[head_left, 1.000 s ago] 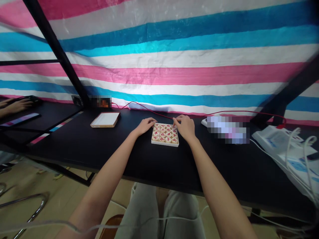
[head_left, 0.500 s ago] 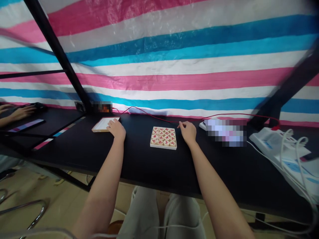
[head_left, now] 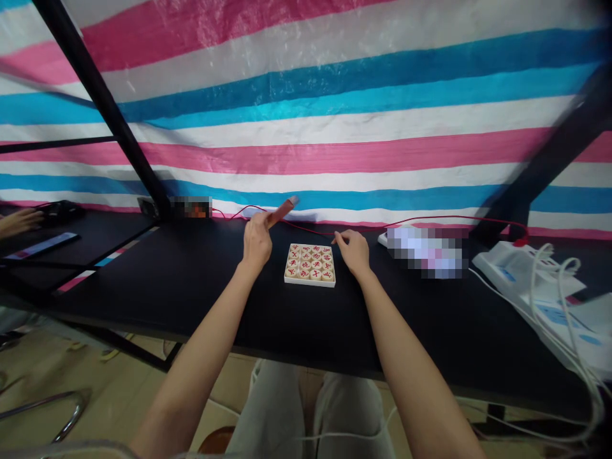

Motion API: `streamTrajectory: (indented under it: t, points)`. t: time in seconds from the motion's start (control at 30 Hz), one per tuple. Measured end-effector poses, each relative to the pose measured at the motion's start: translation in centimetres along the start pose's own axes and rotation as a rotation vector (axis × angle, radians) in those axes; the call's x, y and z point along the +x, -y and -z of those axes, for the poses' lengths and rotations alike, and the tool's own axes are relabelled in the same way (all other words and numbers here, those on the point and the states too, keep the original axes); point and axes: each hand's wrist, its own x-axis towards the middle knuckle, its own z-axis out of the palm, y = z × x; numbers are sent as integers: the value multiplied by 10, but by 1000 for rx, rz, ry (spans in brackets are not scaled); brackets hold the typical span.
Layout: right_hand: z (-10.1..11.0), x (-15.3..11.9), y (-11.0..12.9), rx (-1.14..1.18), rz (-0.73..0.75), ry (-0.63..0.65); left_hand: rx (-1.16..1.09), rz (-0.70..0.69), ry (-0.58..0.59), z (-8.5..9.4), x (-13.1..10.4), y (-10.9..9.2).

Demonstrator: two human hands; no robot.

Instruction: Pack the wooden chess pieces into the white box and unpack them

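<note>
A shallow white box (head_left: 310, 282) lies on the black table, filled with rows of round cream xiangqi pieces (head_left: 306, 264) marked with red characters. My left hand (head_left: 257, 241), up and left of the box, is closed on the box lid (head_left: 282, 213). The lid is tilted and seen nearly edge-on, raised off the table, its reddish-brown side showing. Just right of the box, my right hand (head_left: 352, 250) hovers or rests by the corner with loosely bent fingers, apart and holding nothing.
A pixelated item (head_left: 428, 252) lies to the right, beside a white power strip (head_left: 521, 274) with looped white cables. A red cable (head_left: 449, 218) runs along the striped sheet (head_left: 335, 153). At far left, another person's hand (head_left: 21, 222) is near a dark object.
My left hand has lifted the lid off the table, carrying it right toward the box and tipping it up on edge. My right hand has stayed beside the box.
</note>
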Motion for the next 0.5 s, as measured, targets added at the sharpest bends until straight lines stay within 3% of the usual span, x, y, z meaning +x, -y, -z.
streamTrajectory:
  t: [0.1, 0.2, 0.27, 0.4, 0.5]
  points:
    - [-1, 4, 11, 285, -14, 26, -188, 102, -113, -1, -4, -17]
    - [-1, 4, 30, 591, -36, 160, -373, 229, -74, -2, 0, -26]
    - [1, 1, 43, 703, -27, 221, -492, 294, 19, -5, 5, -27]
    - [3, -3, 57, 782, -48, 173, -694, 450, 270, -20, 8, -23]
    - [-2, 0, 49, 698, -118, 147, -812, 421, 477, -26, 3, -26]
